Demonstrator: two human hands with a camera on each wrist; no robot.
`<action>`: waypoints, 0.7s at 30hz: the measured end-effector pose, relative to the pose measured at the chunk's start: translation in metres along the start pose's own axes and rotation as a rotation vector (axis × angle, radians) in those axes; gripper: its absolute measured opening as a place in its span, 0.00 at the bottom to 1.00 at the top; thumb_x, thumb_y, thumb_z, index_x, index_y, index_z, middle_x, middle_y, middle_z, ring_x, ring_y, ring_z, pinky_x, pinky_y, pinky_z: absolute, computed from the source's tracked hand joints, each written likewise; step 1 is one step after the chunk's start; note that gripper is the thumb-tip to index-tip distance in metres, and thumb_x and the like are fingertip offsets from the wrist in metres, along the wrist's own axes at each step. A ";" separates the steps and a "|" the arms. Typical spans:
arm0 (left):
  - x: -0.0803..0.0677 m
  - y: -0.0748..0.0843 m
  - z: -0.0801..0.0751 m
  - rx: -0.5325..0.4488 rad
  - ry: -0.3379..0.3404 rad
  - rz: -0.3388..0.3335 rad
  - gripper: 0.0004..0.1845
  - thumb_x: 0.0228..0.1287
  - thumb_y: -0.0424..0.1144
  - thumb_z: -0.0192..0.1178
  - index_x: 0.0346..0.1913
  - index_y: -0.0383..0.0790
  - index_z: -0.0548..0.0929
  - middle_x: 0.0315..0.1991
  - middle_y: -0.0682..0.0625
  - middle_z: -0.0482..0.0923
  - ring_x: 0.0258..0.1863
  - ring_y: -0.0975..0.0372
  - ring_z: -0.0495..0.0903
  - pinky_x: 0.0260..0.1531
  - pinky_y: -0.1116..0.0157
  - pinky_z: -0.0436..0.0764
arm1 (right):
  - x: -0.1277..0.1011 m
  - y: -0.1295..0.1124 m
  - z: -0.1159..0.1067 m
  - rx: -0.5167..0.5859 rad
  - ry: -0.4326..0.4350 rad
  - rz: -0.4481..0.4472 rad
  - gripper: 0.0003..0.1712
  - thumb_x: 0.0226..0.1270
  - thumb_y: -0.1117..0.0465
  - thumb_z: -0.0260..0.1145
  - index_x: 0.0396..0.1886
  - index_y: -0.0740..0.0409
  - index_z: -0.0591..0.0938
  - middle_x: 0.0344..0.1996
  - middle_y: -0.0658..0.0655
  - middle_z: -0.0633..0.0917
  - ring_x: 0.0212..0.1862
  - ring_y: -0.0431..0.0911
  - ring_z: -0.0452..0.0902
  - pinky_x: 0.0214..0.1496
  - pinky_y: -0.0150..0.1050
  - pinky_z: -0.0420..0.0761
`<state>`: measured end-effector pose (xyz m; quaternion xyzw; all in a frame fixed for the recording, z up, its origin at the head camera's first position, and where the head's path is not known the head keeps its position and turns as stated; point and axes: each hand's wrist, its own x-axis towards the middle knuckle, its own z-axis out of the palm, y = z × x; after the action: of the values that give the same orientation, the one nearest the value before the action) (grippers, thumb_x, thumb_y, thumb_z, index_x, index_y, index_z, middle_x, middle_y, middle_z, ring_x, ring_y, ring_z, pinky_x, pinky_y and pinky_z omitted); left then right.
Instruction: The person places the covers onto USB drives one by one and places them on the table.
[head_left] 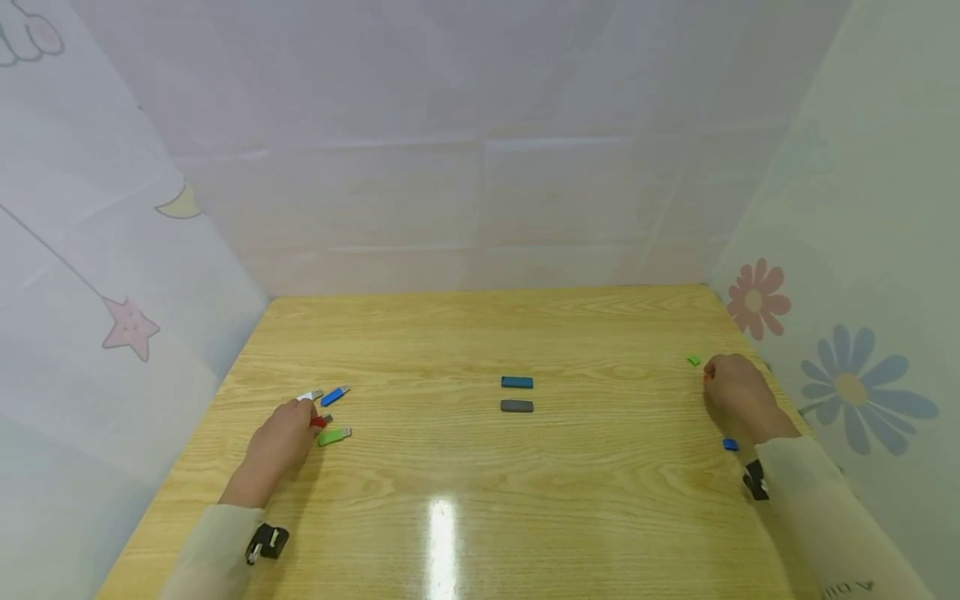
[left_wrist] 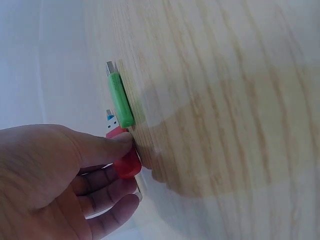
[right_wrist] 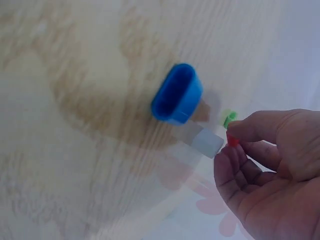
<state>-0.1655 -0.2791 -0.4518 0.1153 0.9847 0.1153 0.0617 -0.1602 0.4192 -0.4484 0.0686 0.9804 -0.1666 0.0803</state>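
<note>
My left hand (head_left: 281,437) pinches a red USB stick (left_wrist: 129,165) between thumb and fingers, its metal plug pointing away. Beside it lie a green USB stick (head_left: 331,437), a blue USB stick (head_left: 333,397) and a white USB stick (head_left: 306,396), partly covered by the hand in the head view. At the right side of the table, my right hand (head_left: 738,392) pinches a small red cap (right_wrist: 233,139) by its fingertips. Around that hand are a blue cap (right_wrist: 175,95), open end showing, a white cap (right_wrist: 207,142) and a green cap (head_left: 693,361).
Mid-table, a teal USB stick (head_left: 517,382) and a grey USB stick (head_left: 517,406) lie parallel, one behind the other. Patterned cloth walls (head_left: 480,192) border the wooden table (head_left: 480,333) at the back and both sides.
</note>
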 end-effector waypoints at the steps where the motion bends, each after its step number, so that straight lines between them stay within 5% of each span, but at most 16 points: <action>1: 0.000 0.000 0.000 -0.004 0.004 0.000 0.05 0.69 0.30 0.63 0.41 0.31 0.77 0.35 0.43 0.77 0.34 0.54 0.77 0.31 0.58 0.79 | 0.000 0.000 -0.001 0.001 0.013 -0.005 0.19 0.68 0.69 0.56 0.52 0.81 0.76 0.49 0.80 0.78 0.51 0.73 0.74 0.51 0.64 0.78; 7: 0.000 -0.001 -0.002 -0.011 0.010 -0.017 0.06 0.71 0.31 0.62 0.40 0.33 0.75 0.33 0.45 0.77 0.33 0.54 0.77 0.28 0.58 0.79 | -0.002 0.000 -0.005 0.014 0.088 -0.043 0.14 0.62 0.69 0.60 0.42 0.77 0.77 0.36 0.72 0.81 0.37 0.63 0.77 0.39 0.57 0.79; 12: -0.002 -0.001 -0.003 -0.004 0.050 -0.032 0.07 0.72 0.33 0.61 0.41 0.32 0.74 0.33 0.45 0.77 0.35 0.50 0.77 0.26 0.56 0.79 | -0.006 -0.004 -0.009 -0.001 0.120 -0.066 0.10 0.68 0.68 0.60 0.41 0.74 0.77 0.32 0.68 0.82 0.35 0.61 0.78 0.37 0.55 0.78; 21: -0.002 0.007 -0.002 0.024 0.138 0.027 0.06 0.71 0.32 0.62 0.43 0.34 0.76 0.34 0.44 0.79 0.38 0.48 0.78 0.27 0.56 0.79 | -0.020 -0.016 -0.013 0.015 0.141 -0.066 0.16 0.73 0.67 0.57 0.51 0.77 0.77 0.43 0.74 0.82 0.43 0.67 0.78 0.43 0.59 0.79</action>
<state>-0.1627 -0.2736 -0.4482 0.1209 0.9863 0.1117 -0.0095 -0.1448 0.4064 -0.4279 0.0482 0.9841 -0.1711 0.0049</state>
